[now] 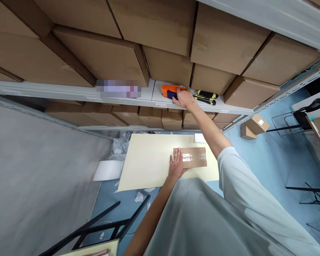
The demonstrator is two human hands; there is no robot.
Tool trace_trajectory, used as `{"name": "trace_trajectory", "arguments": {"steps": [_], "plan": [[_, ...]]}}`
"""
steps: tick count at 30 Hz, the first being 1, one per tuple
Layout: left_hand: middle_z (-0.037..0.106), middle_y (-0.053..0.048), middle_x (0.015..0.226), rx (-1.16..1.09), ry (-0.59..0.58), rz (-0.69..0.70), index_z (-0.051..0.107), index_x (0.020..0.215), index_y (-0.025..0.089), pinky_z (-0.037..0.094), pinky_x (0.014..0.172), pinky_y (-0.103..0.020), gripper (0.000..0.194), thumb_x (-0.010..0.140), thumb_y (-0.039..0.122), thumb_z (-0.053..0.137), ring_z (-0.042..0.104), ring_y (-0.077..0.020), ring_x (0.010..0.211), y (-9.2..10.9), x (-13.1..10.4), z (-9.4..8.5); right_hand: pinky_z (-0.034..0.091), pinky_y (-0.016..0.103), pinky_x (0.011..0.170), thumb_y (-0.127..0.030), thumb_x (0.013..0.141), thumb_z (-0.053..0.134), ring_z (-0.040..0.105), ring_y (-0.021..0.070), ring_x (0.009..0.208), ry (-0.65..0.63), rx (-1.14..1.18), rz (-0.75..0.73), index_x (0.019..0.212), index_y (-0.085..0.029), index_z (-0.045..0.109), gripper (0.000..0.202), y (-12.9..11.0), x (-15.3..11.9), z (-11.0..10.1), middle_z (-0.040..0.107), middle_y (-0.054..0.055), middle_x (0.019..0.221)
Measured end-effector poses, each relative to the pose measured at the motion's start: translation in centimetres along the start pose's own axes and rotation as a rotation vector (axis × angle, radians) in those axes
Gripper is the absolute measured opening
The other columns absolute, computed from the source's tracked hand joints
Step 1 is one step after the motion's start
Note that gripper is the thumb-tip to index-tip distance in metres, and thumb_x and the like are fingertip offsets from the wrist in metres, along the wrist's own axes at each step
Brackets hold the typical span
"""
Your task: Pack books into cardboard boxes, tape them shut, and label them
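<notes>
On the pale yellow table (pixel 146 160) lies a cardboard box (pixel 194 157) with clear tape along its top. My left hand (pixel 177 164) rests on the box's left end, its fingers stretched out. My right hand (pixel 184 98) reaches up to the shelf (pixel 156 93), its fingers closed around an orange and dark blue tape dispenser (pixel 167 91). Just right of that hand, black and yellow utility knives (pixel 206 95) lie on the shelf.
Cardboard boxes (pixel 165 65) fill the shelf behind the tools, with more on the level below. A white item (pixel 200 138) lies at the table's back edge. A black metal frame (pixel 109 225) stands at lower left. Two boxes (pixel 257 124) sit on the floor at right.
</notes>
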State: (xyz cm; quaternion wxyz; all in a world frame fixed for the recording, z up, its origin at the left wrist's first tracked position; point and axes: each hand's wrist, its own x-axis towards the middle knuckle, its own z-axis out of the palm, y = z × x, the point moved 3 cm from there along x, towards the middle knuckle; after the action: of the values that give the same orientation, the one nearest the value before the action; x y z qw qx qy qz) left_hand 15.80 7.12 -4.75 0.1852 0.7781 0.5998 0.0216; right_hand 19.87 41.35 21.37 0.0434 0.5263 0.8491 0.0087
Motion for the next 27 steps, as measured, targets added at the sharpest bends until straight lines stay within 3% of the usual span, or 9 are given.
{"name": "trace_trajectory", "arguments": {"steps": [5, 9, 12, 16, 21, 24, 27], "plan": [[0.009, -0.028, 0.186, 0.001, 0.019, 0.016, 0.023, 0.180, 0.007, 0.025, 0.136, -0.069, 0.108, 0.094, 0.053, 0.070, 0.012, -0.0423, 0.175, -0.2, -0.1, -0.1, 0.036, 0.038, 0.124, -0.046, 0.117, 0.046, 0.054, 0.0321, 0.145, 0.088, 0.033, -0.038, 0.151, -0.005, 0.058, 0.055, 0.8, -1.1, -1.3, 0.058, 0.023, 0.161], [0.011, -0.029, 0.185, -0.004, 0.029, 0.025, 0.022, 0.180, 0.006, 0.024, 0.136, -0.069, 0.106, 0.095, 0.051, 0.068, 0.011, -0.0424, 0.175, -0.3, -0.2, -0.1, 0.034, 0.033, 0.124, -0.048, 0.121, 0.031, 0.048, 0.0284, 0.149, 0.233, 0.095, -0.006, 0.164, -0.006, 0.045, 0.061, 1.0, -6.1, -0.9, 0.050, 0.023, 0.167], [0.009, -0.029, 0.185, -0.008, 0.024, 0.032, 0.017, 0.180, 0.006, 0.023, 0.136, -0.070, 0.107, 0.096, 0.051, 0.066, 0.011, -0.0430, 0.175, -0.3, -0.2, -0.2, 0.031, 0.031, 0.129, -0.048, 0.121, 0.024, 0.042, 0.0271, 0.158, 0.222, 0.145, 0.053, 0.165, -0.009, 0.047, 0.063, 0.9, -12.2, 2.3, 0.044, 0.023, 0.175], [0.009, -0.031, 0.184, -0.022, 0.002, 0.019, 0.015, 0.180, 0.004, 0.022, 0.137, -0.069, 0.111, 0.096, 0.052, 0.068, 0.009, -0.0433, 0.175, -0.3, -0.1, -0.3, 0.040, 0.037, 0.130, -0.050, 0.119, 0.026, 0.043, 0.0288, 0.163, -0.022, 0.241, 0.164, 0.164, -0.018, 0.054, 0.062, 0.2, -21.4, 9.8, 0.047, 0.018, 0.176], [0.007, -0.032, 0.184, -0.033, -0.011, 0.018, 0.018, 0.178, -0.002, 0.017, 0.138, -0.067, 0.126, 0.091, 0.068, 0.074, 0.010, -0.0451, 0.175, -0.6, -0.2, -0.1, 0.042, 0.051, 0.133, -0.047, 0.114, 0.035, 0.038, 0.0345, 0.169, -0.253, 0.253, 0.489, 0.176, -0.009, 0.035, 0.073, -0.2, -31.0, 17.8, 0.036, 0.025, 0.181], [0.009, -0.032, 0.184, -0.031, 0.007, 0.043, 0.019, 0.178, -0.002, 0.016, 0.139, -0.067, 0.126, 0.092, 0.075, 0.070, 0.010, -0.0453, 0.175, -0.7, -0.3, 0.2, 0.041, 0.053, 0.135, -0.056, 0.112, 0.029, 0.030, 0.0323, 0.173, -0.383, 0.195, 0.539, 0.182, -0.020, 0.024, 0.079, -0.4, -33.0, 19.2, 0.031, 0.017, 0.184], [0.009, -0.033, 0.184, -0.013, -0.008, 0.052, 0.018, 0.178, -0.004, 0.017, 0.138, -0.068, 0.125, 0.095, 0.077, 0.066, 0.010, -0.0452, 0.175, -0.8, -0.1, 0.4, 0.037, 0.050, 0.138, -0.066, 0.111, 0.026, 0.020, 0.0310, 0.175, -0.324, 0.169, 0.507, 0.182, -0.031, 0.026, 0.080, -0.2, -30.3, 17.1, 0.034, 0.008, 0.184]]}}
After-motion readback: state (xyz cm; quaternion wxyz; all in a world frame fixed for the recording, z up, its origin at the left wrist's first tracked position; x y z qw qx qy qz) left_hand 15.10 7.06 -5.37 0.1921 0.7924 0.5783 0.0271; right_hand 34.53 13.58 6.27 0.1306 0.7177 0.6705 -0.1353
